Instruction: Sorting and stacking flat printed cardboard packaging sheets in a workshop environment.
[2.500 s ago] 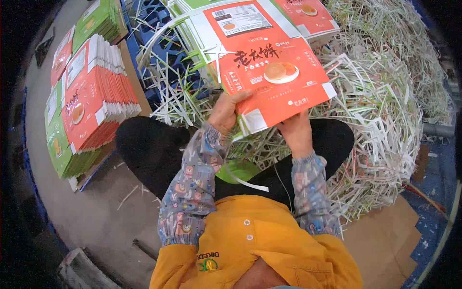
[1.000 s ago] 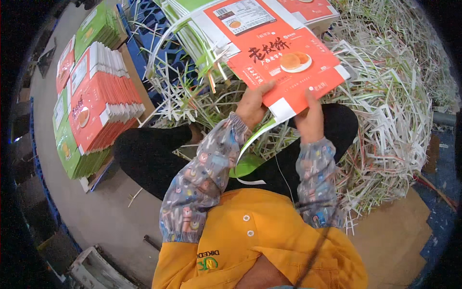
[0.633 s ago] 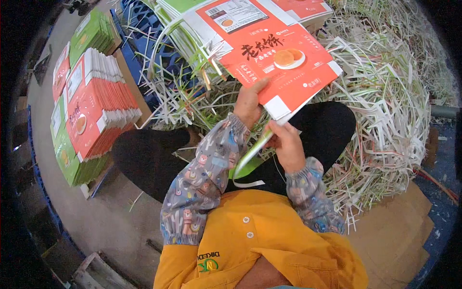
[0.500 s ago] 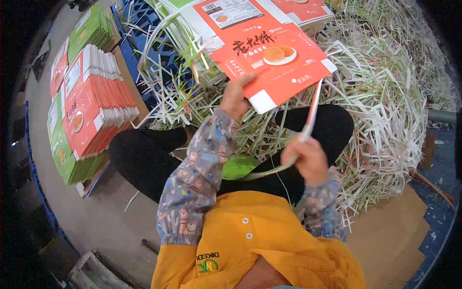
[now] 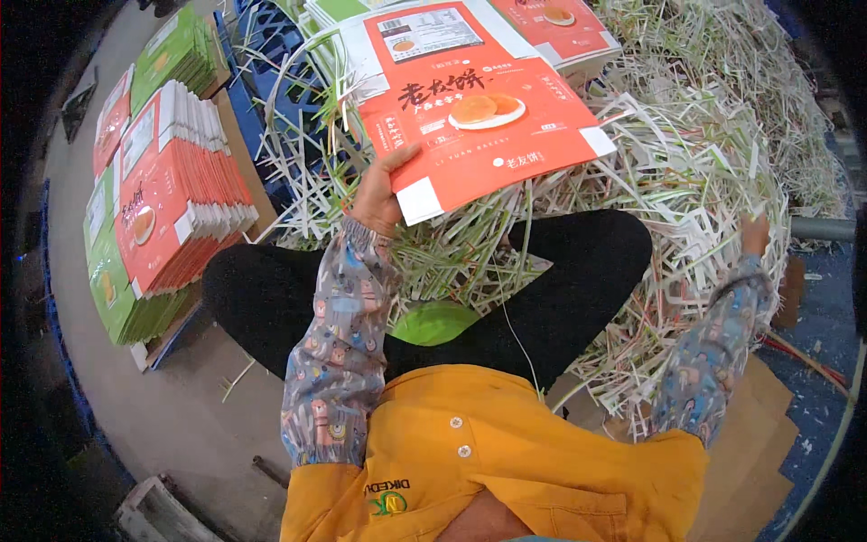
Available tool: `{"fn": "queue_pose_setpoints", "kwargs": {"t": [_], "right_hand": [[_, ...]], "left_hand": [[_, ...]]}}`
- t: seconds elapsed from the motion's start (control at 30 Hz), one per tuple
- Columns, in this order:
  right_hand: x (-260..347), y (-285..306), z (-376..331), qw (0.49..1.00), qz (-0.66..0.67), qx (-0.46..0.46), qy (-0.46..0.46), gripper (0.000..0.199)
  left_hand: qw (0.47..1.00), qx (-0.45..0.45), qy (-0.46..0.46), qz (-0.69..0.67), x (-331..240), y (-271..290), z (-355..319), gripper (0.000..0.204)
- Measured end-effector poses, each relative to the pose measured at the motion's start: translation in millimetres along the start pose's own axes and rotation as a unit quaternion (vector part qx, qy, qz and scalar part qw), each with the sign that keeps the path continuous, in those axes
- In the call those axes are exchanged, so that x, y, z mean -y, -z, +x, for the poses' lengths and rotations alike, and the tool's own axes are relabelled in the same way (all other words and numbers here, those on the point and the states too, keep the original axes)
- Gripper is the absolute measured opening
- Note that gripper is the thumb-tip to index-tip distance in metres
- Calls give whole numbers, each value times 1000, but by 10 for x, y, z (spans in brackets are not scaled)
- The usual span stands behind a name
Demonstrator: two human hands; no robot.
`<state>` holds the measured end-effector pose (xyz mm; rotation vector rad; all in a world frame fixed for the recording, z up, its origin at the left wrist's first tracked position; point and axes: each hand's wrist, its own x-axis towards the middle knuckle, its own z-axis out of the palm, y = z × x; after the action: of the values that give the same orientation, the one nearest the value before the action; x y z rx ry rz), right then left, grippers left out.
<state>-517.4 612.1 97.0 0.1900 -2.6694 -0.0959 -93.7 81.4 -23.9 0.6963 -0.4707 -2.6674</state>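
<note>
My left hand (image 5: 379, 194) grips the lower left edge of a flat red carton blank (image 5: 506, 144), its thumb on top. The blank carries a picture of round pastries, and its lower corners are white flaps. It is tilted above my crossed legs. Far to the right, my right hand (image 5: 755, 235) is over a big heap of paper trimmings (image 5: 704, 172). Its fingers are too blurred to show whether a strip is between them. A light-green rounded thing (image 5: 435, 323) lies in my lap, partly hidden.
Stacks of red carton blanks (image 5: 181, 194) and green carton blanks (image 5: 172, 59) stand at the left. More red blanks (image 5: 560, 27) lie at the far side. A blue pallet (image 5: 266, 45) shows behind the loose strips. Brown cardboard (image 5: 745, 434) lies at the lower right.
My right hand has swung from in front of my lap out to the far right, and the long strip it held is gone from the blank's edge. My left hand has shifted left with the blank.
</note>
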Motion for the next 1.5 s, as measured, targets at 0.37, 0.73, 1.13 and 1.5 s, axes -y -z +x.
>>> {"fn": "queue_pose_setpoints", "kwargs": {"t": [0.37, 0.73, 1.13, 1.5], "right_hand": [[3554, 966, -2799, 459, 726, 512, -15, 45], [3812, 711, -2995, 376, 789, 424, -238, 43], [3468, 842, -3128, 453, 784, 368, -210, 44], [2969, 1003, -2510, 403, 802, 363, -251, 46]], "left_hand": [[998, 20, -15, 57, 105, -79, -197, 42], [843, -349, -288, 290, -82, 630, -612, 54], [956, -69, 75, 275, -419, 800, 81, 46], [518, 113, -99, 842, -1398, 1035, -174, 22]]}}
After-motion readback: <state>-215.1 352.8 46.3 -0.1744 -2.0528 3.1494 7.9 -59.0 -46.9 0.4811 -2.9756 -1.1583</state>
